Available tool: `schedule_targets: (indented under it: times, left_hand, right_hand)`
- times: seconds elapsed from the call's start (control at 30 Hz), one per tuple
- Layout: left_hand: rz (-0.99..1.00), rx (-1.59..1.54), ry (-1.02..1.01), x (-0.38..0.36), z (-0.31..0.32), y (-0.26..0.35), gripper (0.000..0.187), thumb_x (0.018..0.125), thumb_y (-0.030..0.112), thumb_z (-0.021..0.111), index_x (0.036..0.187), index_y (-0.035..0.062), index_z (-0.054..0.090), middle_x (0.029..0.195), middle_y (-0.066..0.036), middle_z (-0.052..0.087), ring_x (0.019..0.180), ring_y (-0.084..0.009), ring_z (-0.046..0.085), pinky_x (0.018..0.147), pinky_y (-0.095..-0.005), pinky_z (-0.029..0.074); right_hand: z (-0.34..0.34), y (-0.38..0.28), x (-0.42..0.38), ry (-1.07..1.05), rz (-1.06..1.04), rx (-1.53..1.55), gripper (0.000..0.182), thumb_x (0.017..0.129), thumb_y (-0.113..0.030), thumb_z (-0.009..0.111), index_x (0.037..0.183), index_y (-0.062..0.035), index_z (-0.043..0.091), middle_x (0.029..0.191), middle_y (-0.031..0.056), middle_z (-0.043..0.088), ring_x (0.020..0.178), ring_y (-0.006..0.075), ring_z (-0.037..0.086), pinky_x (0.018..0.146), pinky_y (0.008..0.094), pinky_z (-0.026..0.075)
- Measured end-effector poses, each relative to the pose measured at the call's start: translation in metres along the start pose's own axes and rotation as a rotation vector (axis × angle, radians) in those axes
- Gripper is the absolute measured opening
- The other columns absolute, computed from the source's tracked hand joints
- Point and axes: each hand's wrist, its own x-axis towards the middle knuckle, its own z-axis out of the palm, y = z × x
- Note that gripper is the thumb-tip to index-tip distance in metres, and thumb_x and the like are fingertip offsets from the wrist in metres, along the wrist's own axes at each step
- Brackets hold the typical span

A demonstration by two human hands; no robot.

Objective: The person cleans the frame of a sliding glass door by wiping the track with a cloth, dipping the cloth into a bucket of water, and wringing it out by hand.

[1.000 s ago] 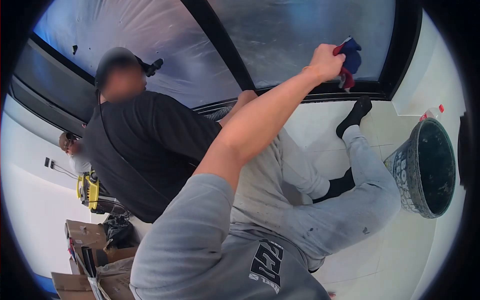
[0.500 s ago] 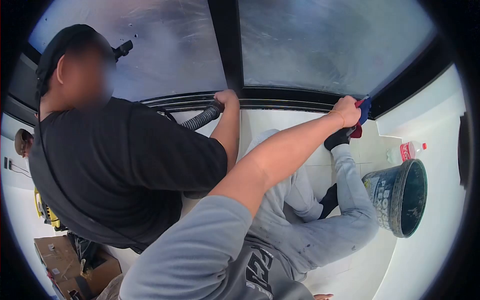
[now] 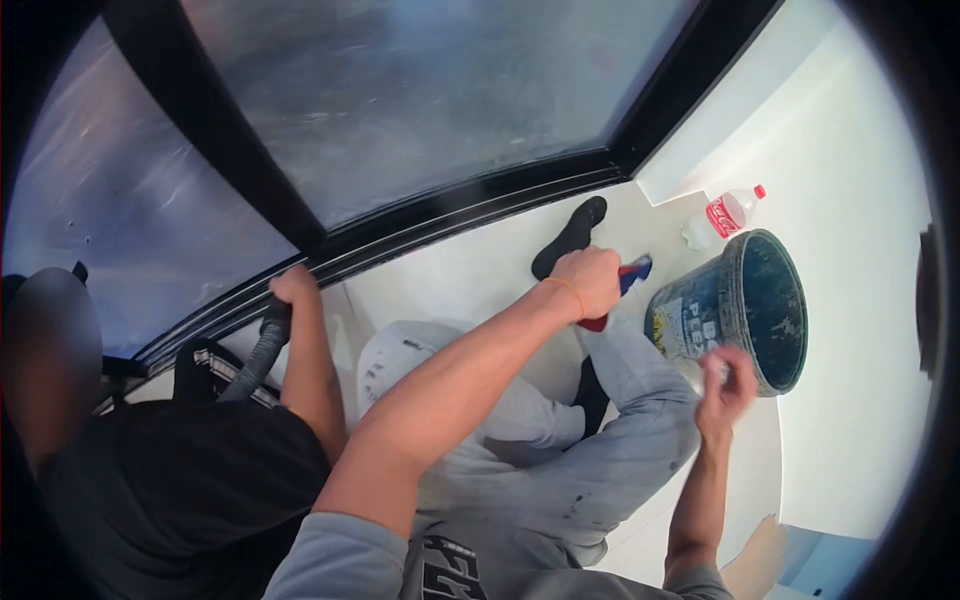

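My left hand (image 3: pixel 588 284), with an orange band at the wrist, is closed around a red-and-blue item (image 3: pixel 634 274). Its blue end sticks out to the right of my fingers and a red part shows below them; its exact kind is unclear. This hand is above my bent leg, near my black-socked foot (image 3: pixel 572 238). My right hand (image 3: pixel 727 388), slightly blurred, is raised in front of the dark bucket (image 3: pixel 690 310), its fingers curled but apart, with nothing visible in them.
At the left, a co-worker in black (image 3: pixel 190 470) grips a ribbed hose (image 3: pixel 262 355) at the black window track (image 3: pixel 470 206). A red-labelled bottle (image 3: pixel 726 214) lies behind the bucket, beside the white wall (image 3: pixel 850 300).
The view has swung right. My left hand has come away from the frame's corner, still holding the red-and-blue item. My right hand has risen into view from the bottom edge.
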Motion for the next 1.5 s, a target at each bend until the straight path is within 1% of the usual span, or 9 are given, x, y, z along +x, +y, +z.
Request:
schedule_targets:
  times: [0.1, 0.43, 0.73, 0.87, 1.03, 1.17, 1.2, 1.33, 1.5]
  left_hand:
    - [0.002, 0.138, -0.106, -0.005, -0.007, -0.002, 0.019, 0.080, 0.012, 0.058, 0.085, -0.0013, 0.070, 0.092, -0.026, 0.068, 0.090, -0.0396, 0.067, 0.081, -0.0463, 0.052]
    - [-0.047, 0.375, -0.321, -0.011, -0.015, -0.015, 0.016, 0.079, 0.010, 0.060, 0.086, 0.0013, 0.072, 0.086, -0.020, 0.070, 0.086, -0.0356, 0.069, 0.079, -0.0439, 0.052]
    - [0.102, 0.235, -0.476, -0.015, 0.011, -0.021, 0.012, 0.081, 0.015, 0.061, 0.086, 0.0083, 0.070, 0.088, -0.015, 0.071, 0.086, -0.0338, 0.068, 0.076, -0.0446, 0.053]
    - [0.023, 0.166, -0.562, -0.020, 0.016, -0.013, 0.012, 0.080, 0.018, 0.063, 0.087, 0.0098, 0.068, 0.088, -0.012, 0.071, 0.086, -0.0325, 0.068, 0.075, -0.0435, 0.053]
    - [0.157, 0.261, -0.620, -0.026, 0.014, -0.013, 0.016, 0.079, 0.022, 0.066, 0.090, 0.0115, 0.070, 0.095, -0.009, 0.072, 0.091, -0.0290, 0.068, 0.076, -0.0412, 0.053]
    - [0.218, 0.382, -0.703, -0.019, 0.037, -0.020, 0.018, 0.075, 0.015, 0.071, 0.092, 0.0173, 0.071, 0.105, -0.004, 0.071, 0.098, -0.0251, 0.067, 0.078, -0.0385, 0.055]
    - [0.108, 0.327, -0.671, -0.019, 0.043, -0.022, 0.020, 0.073, 0.017, 0.073, 0.094, 0.0186, 0.072, 0.103, -0.003, 0.071, 0.097, -0.0246, 0.068, 0.079, -0.0390, 0.055]
    - [0.087, 0.286, -0.595, -0.025, 0.032, -0.022, 0.020, 0.075, 0.020, 0.068, 0.093, 0.0126, 0.073, 0.098, -0.007, 0.072, 0.092, -0.0260, 0.069, 0.076, -0.0410, 0.055]
    - [0.096, 0.346, -0.717, -0.015, 0.044, -0.033, 0.021, 0.072, 0.023, 0.070, 0.089, 0.0118, 0.074, 0.095, -0.007, 0.073, 0.089, -0.0263, 0.069, 0.074, -0.0411, 0.055]
  right_hand:
    - [0.051, -0.015, 0.040, -0.230, 0.066, 0.133, 0.008, 0.084, -0.002, 0.068, 0.089, 0.0014, 0.064, 0.084, 0.0113, 0.065, 0.081, 0.0199, 0.062, 0.079, 0.0298, 0.048]
    - [0.105, 0.020, 0.017, -0.339, 0.170, 0.332, 0.022, 0.082, -0.006, 0.073, 0.101, 0.0002, 0.064, 0.096, 0.0130, 0.065, 0.088, 0.0245, 0.062, 0.081, 0.0314, 0.049]
    - [0.109, -0.034, 0.022, -0.417, -0.351, 0.225, 0.046, 0.075, -0.030, 0.079, 0.116, -0.0131, 0.067, 0.124, 0.0108, 0.057, 0.115, 0.0318, 0.051, 0.103, 0.0525, 0.036]
    - [0.122, -0.044, 0.007, -0.392, -0.410, 0.216, 0.049, 0.069, -0.029, 0.083, 0.114, -0.0163, 0.068, 0.122, 0.0078, 0.058, 0.114, 0.0301, 0.052, 0.107, 0.0559, 0.032]
    - [0.127, -0.028, 0.003, -0.289, -0.402, 0.228, 0.045, 0.063, -0.026, 0.086, 0.101, -0.0124, 0.067, 0.117, 0.0058, 0.061, 0.110, 0.0300, 0.055, 0.107, 0.0558, 0.032]
    - [0.122, -0.028, 0.007, -0.336, -0.356, 0.220, 0.043, 0.064, -0.024, 0.087, 0.097, -0.0089, 0.063, 0.115, 0.0086, 0.062, 0.108, 0.0328, 0.056, 0.106, 0.0556, 0.034]
    - [0.124, -0.029, 0.006, -0.340, -0.370, 0.238, 0.044, 0.064, -0.024, 0.086, 0.097, -0.0079, 0.062, 0.115, 0.0098, 0.062, 0.108, 0.0340, 0.056, 0.105, 0.0558, 0.034]
    - [0.130, -0.038, 0.000, -0.360, -0.344, 0.260, 0.040, 0.068, -0.017, 0.084, 0.099, -0.0057, 0.060, 0.116, 0.0138, 0.060, 0.111, 0.0375, 0.055, 0.105, 0.0590, 0.035]
    - [0.130, -0.037, 0.003, -0.424, -0.381, 0.210, 0.039, 0.071, -0.009, 0.080, 0.103, -0.0052, 0.059, 0.118, 0.0147, 0.059, 0.113, 0.0358, 0.054, 0.107, 0.0595, 0.034]
